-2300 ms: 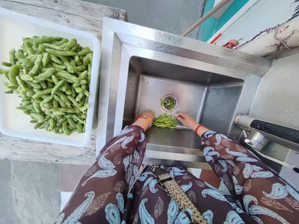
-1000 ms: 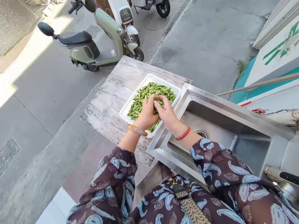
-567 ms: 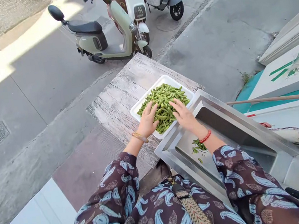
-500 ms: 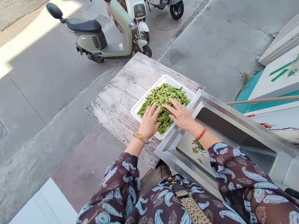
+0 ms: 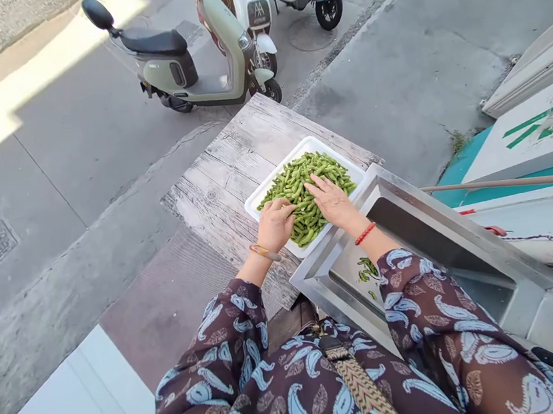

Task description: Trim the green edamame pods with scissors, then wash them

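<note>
A white tray [image 5: 252, 204] heaped with cut green beans [image 5: 298, 181] rests on a weathered wooden table [image 5: 222, 173]. My left hand [image 5: 275, 224] is over the near left part of the heap, its fingers curled together in a pinch; whatever is between the fingertips is too small to make out. On the right side of the heap lies my right hand [image 5: 331, 201], palm down with the fingers spread on the beans. A yellowish bangle is on my left wrist, a red bead bracelet on my right.
A steel sink [image 5: 398, 212] with a few green bean pieces [image 5: 366, 270] in it adjoins the tray at the right. Beyond the table, a pale green scooter [image 5: 211, 87] and other scooters are parked. A pole [image 5: 505, 184] juts in from the right.
My left hand's fingers have gone from spread out to curled together at the beans. My right hand stays spread, shifted slightly up on the heap.
</note>
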Demonstrator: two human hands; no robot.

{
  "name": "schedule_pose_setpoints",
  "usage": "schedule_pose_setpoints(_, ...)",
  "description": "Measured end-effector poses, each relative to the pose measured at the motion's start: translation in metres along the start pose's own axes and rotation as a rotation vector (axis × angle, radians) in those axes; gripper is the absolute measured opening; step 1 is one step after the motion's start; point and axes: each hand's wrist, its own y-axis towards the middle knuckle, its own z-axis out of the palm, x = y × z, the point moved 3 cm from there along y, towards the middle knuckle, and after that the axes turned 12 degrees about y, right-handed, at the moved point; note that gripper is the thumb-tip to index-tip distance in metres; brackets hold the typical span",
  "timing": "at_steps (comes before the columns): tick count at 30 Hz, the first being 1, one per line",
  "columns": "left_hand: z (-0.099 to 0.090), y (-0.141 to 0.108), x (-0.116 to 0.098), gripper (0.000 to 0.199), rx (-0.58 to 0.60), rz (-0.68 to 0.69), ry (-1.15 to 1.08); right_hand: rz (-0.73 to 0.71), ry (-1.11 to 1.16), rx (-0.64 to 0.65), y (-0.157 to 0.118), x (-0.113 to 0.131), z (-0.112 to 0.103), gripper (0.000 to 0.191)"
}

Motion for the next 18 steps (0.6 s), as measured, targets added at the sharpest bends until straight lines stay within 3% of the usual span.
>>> schedule_pose_setpoints(5, 0.003, 0.031, -0.009, 0.032, -0.008, -0.087, 0.036, 0.026, 0.088, -0.128, -0.021, 0.0, -0.008, 0.047)
schedule_pose_setpoints(10, 0.008, 0.047, -0.014, 0.027, -0.001, -0.092, 0.125, 0.011, 0.214, -0.278, -0.032, 0.002, -0.013, 0.042)
schedule_pose_setpoints(18, 0.013, 0.061, -0.017, 0.013, -0.071, -0.154, 0.104, 0.009, 0.154, -0.323, -0.048, 0.023, -0.007, 0.033)
